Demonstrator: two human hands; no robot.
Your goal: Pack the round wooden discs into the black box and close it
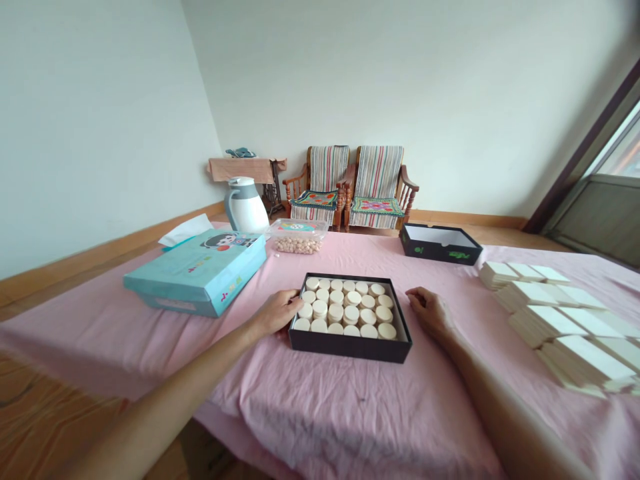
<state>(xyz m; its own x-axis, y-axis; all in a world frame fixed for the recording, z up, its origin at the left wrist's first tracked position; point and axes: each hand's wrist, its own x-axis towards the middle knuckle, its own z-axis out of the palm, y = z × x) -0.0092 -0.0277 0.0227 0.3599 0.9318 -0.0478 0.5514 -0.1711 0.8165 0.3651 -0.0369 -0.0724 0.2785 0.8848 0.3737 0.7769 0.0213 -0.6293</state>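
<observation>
A black open box (350, 348) sits on the pink tablecloth in front of me, filled with rows of round, pale wooden discs (351, 313) stacked in short piles. My left hand (277, 312) is at the box's left side, its fingers closed on the wall with the thumb near the rim. To the right of the box, and apart from it, my right hand (429, 310) rests on the cloth with its fingers curled. Nothing shows in that hand.
A turquoise lidded box (200, 270) lies at left. Behind are a white-and-grey jug (247, 207) and a clear tub of small beads (299, 245). A black box lid (440, 250) stands at back right. Stacks of pale rectangular pieces (555, 317) line the right side.
</observation>
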